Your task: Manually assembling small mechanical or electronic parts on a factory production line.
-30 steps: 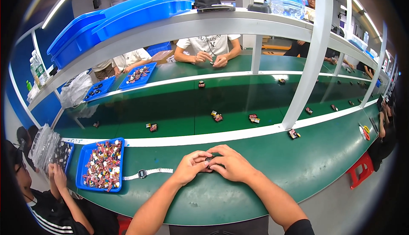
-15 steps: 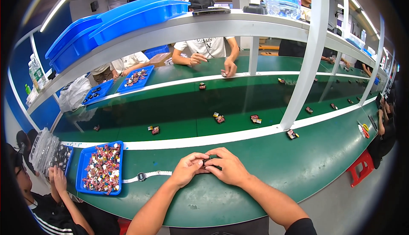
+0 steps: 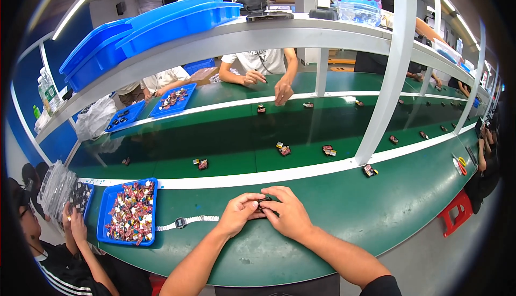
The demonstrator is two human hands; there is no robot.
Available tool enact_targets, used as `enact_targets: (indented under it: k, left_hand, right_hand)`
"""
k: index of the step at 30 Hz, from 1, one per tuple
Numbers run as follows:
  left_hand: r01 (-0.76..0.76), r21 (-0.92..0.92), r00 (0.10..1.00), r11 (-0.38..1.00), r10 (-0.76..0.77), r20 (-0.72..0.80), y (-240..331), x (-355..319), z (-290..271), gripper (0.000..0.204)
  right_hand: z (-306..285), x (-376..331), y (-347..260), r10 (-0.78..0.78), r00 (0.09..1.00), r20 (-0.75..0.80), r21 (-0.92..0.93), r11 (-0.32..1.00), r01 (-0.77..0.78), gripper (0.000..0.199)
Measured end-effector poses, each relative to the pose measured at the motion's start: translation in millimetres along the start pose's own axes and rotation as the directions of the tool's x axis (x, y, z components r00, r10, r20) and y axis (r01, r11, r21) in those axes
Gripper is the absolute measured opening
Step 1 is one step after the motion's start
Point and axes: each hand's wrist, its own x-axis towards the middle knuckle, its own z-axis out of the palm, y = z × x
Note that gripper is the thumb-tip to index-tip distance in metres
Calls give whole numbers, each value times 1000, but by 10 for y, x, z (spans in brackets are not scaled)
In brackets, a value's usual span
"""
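Both of my hands meet over the green tabletop. My left hand point(image 3: 241, 213) is closed, its thumb and fingertips pinching a small dark piece point(image 3: 262, 203). From the other side my right hand point(image 3: 288, 214) grips the same piece. Fingers cover most of it, so its kind cannot be made out. Left of my left hand lies a digital wristwatch point(image 3: 180, 223) with a pale link strap stretched out flat. Beyond the watch sits a blue tray point(image 3: 156, 210) heaped with small red, white and yellow parts point(image 3: 129, 213).
A green conveyor belt point(image 3: 236, 159) carries several small assemblies behind a white rail point(image 3: 215, 181). One assembly point(image 3: 369, 171) lies by the shelf post point(image 3: 380, 81). Yellow-handled scissors point(image 3: 460, 165) lie far right. Co-workers sit left and opposite. Blue bins point(image 3: 177, 27) rest on the overhead shelf.
Assemblies on the belt have shifted right. The opposite co-worker's hand has reached over the belt, and another small part now lies beside it. My hands keep nearly the same pose around the dark piece.
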Motion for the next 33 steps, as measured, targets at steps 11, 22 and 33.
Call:
enact_targets:
  k: [11, 22, 33]
  left_hand:
    - [-72, -81, 997, 994, 74, 22, -33, 10, -36, 26]
    - [-63, -83, 998, 995, 64, 16, -37, 4, -32, 27]
    - [-59, -2, 997, 998, 59, -46, -30, 18, 18, 27]
  right_hand:
    - [-58, 49, -74, -37, 997, -62, 9, 999, 38, 23]
    - [16, 9, -23, 52, 997, -48, 92, 995, -48, 19]
    - [9, 16, -5, 40, 998, -41, 93, 995, -36, 21]
